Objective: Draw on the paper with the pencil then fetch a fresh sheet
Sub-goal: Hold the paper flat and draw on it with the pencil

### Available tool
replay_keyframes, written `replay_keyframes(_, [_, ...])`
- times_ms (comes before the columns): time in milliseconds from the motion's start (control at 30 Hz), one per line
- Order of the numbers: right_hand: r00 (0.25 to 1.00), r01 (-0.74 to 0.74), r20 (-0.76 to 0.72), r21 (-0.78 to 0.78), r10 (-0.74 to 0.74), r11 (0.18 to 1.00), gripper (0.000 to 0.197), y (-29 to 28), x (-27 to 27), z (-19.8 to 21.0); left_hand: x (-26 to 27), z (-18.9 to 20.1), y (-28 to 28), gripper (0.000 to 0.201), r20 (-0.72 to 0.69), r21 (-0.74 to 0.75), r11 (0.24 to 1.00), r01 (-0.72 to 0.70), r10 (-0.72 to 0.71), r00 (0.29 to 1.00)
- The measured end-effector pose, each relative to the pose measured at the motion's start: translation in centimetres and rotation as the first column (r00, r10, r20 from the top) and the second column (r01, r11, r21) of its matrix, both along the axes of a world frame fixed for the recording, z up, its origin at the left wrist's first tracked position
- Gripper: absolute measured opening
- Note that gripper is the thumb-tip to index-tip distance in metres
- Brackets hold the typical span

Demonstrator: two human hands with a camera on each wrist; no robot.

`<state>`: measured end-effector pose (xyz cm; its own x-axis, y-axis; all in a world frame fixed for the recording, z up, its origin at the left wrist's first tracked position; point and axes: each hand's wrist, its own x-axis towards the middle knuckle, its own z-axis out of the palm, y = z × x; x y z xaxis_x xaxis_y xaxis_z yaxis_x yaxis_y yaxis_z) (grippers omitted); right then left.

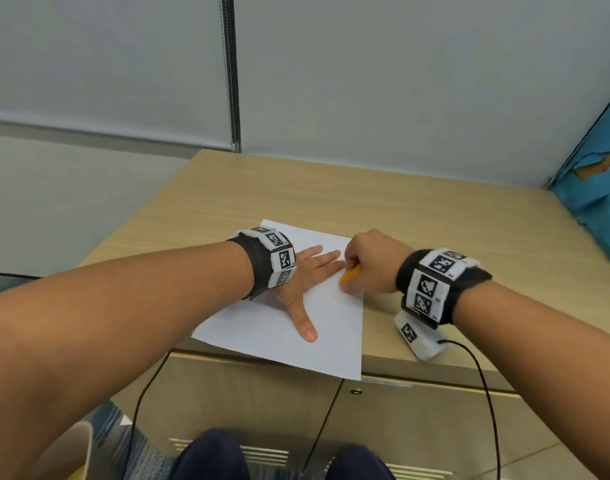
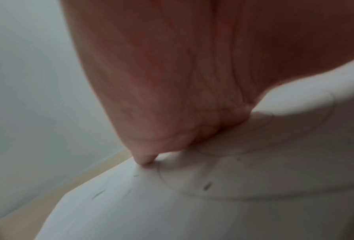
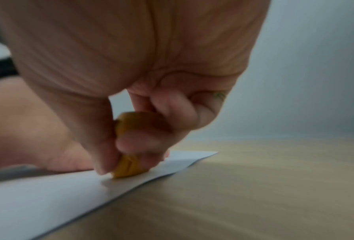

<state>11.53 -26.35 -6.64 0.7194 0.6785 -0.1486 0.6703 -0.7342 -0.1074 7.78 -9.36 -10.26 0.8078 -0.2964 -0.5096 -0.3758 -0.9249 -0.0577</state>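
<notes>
I am seated at a light wood-grain laminate cabinet top (image 1: pixel 435 216), smooth and matte, set against a plain pale grey wall (image 1: pixel 400 81) with a dark vertical strip (image 1: pixel 231 71) running down it. A crumpled blue sheet with an orange patch (image 1: pixel 594 188) stands at the far right edge of the top. The white rectangular sheet of paper (image 1: pixel 289 344) lies flat and slightly skewed near the front edge, its nearest corner overhanging the cabinet doors below. In the left wrist view the paper bears faint curved pencil lines and a few short dark marks. My left hand (image 1: pixel 303 282) lies flat on the sheet, fingers straight and spread, thumb pointing toward me, pressing the paper down and holding nothing. My right hand (image 1: pixel 369 261) is curled around the short yellow-orange pencil (image 3: pixel 129 165), gripped between thumb and fingers, its lower end meeting the paper close to the sheet's right edge; its tip is hidden and blurred, so I cannot tell the exact contact. Both wrists carry black bands with white blocks printed in black square markers (image 1: pixel 431 282). A white marker-printed block with a black cable (image 1: pixel 421 337) rests on the top just right of the paper. Bare wood surface extends behind and to the right of the sheet.
</notes>
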Motion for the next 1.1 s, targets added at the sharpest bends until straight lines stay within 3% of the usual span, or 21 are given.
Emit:
replay_keyframes(200, [0.978,-0.163,-0.138,-0.055,0.154,0.985,0.017,0.1,-3.7,-0.8,-0.3,0.6,-0.4,0.135,-0.007,0.003,1.000,0.026,-0.026,1.000])
replay_keyframes(367, [0.998,0.048,-0.038,-0.008,-0.048,0.999,0.023,-0.1,1.4,-0.3,0.4,-0.6,0.2,0.147,0.013,0.003,1.000,-0.024,0.024,1.000])
replay_keyframes(667, [0.997,-0.014,-0.080,-0.029,0.012,0.999,0.026,-0.1,-2.0,-1.0,1.2,-0.6,0.1,0.157,0.030,0.023,0.989,-0.148,0.147,0.989])
replay_keyframes(800, [0.997,0.022,-0.069,-0.031,-0.024,0.999,0.025,-0.4,-1.8,-0.9,0.6,0.0,-0.4,0.149,0.040,0.051,0.963,-0.266,0.264,0.964])
replay_keyframes(900, [0.991,0.092,-0.092,-0.022,-0.094,0.995,0.024,-0.5,-0.8,-0.1,-0.4,-0.2,-0.8,0.132,0.040,0.081,0.945,-0.318,0.315,0.948])
replay_keyframes(1000, [0.982,0.131,-0.136,0.009,-0.129,0.991,0.023,-0.5,0.0,0.3,-0.9,-0.6,-0.5,0.126,0.038,0.063,0.952,-0.301,0.299,0.954])
replay_keyframes(1100, [0.988,0.125,-0.093,0.016,-0.123,0.992,0.022,-0.2,0.6,0.4,-1.2,-0.2,-0.4,0.123,0.052,0.058,0.980,-0.192,0.189,0.981])
